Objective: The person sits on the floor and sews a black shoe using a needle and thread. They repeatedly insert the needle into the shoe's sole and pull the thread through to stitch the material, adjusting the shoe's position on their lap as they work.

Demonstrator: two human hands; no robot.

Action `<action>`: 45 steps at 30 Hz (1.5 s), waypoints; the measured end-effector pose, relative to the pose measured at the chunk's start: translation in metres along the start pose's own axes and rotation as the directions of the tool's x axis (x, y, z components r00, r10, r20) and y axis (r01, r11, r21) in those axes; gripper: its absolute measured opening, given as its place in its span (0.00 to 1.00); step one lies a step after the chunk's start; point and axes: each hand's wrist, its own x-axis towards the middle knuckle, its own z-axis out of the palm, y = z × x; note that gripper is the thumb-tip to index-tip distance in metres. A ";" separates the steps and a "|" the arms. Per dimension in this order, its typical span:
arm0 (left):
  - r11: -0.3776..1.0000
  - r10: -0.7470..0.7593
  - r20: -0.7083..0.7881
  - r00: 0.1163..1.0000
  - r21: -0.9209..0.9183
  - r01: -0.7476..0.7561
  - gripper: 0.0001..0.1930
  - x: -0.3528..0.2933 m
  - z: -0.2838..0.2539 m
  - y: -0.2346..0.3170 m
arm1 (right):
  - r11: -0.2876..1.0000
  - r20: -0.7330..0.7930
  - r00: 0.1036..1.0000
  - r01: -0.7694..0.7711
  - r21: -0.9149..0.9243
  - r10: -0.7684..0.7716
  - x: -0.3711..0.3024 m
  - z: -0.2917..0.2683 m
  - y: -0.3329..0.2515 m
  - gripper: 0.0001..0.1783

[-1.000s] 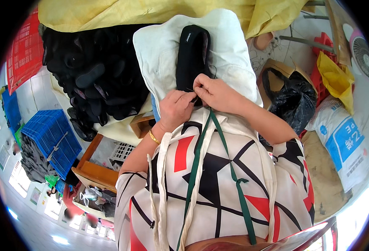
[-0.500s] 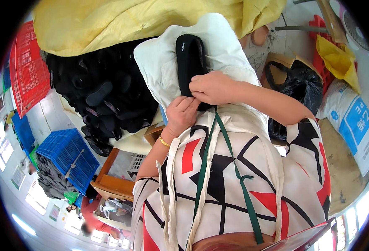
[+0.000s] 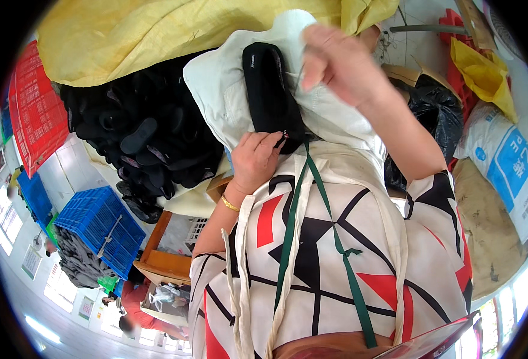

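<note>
A black slipper [image 3: 263, 90] with a small white mark lies lengthwise on the white cloth [image 3: 216, 78] over my lap. My left hand [image 3: 255, 157] is closed on its near end, with thumb and fingers pinching the edge. A small reddish-and-black spot shows beside the fingertips. My right hand [image 3: 342, 63] is raised to the right of the slipper's far end, away from it and smeared by motion. A thin dark line shows by its fingers, too faint to name. Whether those fingers grip anything cannot be made out.
Many black slippers [image 3: 141, 134] are heaped to the left under a yellow sheet [image 3: 156, 36]. Farther left are a red crate [image 3: 34, 107] and a blue crate [image 3: 105, 221]. A black plastic bag [image 3: 434, 113] and a white-and-blue sack [image 3: 506, 161] stand to the right.
My right hand has left the slipper's near end and swung up and to the right. My left hand keeps its hold on the slipper.
</note>
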 end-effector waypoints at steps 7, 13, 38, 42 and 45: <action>0.998 -0.016 0.036 0.999 -0.062 0.018 0.19 0.010 -0.008 0.001 | 0.849 -0.059 0.949 0.249 -0.466 -0.311 -0.022 -0.008 0.017 0.05; 0.996 0.003 0.042 0.999 -0.092 0.001 0.18 0.018 -0.011 -0.004 | 0.097 0.499 0.866 0.494 -0.864 0.029 -0.040 0.004 0.051 0.13; 0.766 -0.592 0.059 0.804 -0.269 0.584 0.17 -0.002 -0.010 -0.001 | 0.067 0.221 0.848 0.287 -0.956 -0.482 -0.009 -0.002 0.080 0.11; 0.577 -0.753 0.261 0.603 -0.177 0.797 0.21 -0.017 -0.010 0.012 | 0.186 0.209 0.849 0.333 -0.924 -0.485 -0.017 0.001 0.078 0.09; 0.458 -0.734 0.421 0.534 -0.273 0.846 0.22 -0.014 -0.004 0.011 | 0.232 0.241 0.840 0.390 -0.891 -0.486 -0.019 0.015 0.080 0.08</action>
